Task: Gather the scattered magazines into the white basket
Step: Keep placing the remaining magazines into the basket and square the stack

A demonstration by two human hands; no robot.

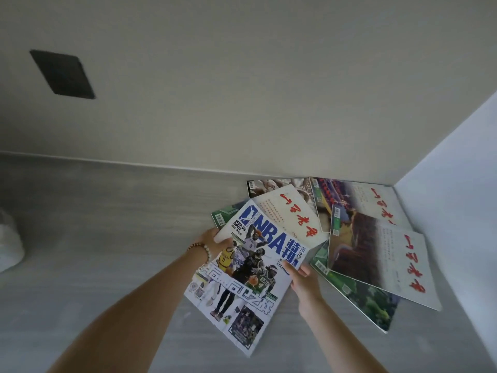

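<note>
An NBA basketball magazine [250,275] is tilted up off the grey surface between both my hands. My left hand [212,239] grips its left edge, thumb on the cover. My right hand [302,278] holds its right edge, fingers under the magazine. Behind it several magazines lie fanned out: a cream one with red calligraphy [290,214], a landscape-cover one [382,259], another at the back right [357,197], and a green one [363,297] partly underneath. A white object [9,246] shows at the left edge; I cannot tell whether it is the basket.
The magazines lie in the corner where a beige wall [242,90] meets a white wall [457,184]. A dark rectangular plate [63,74] is set in the beige wall at the upper left. The grey surface [107,211] stretches left of the magazines.
</note>
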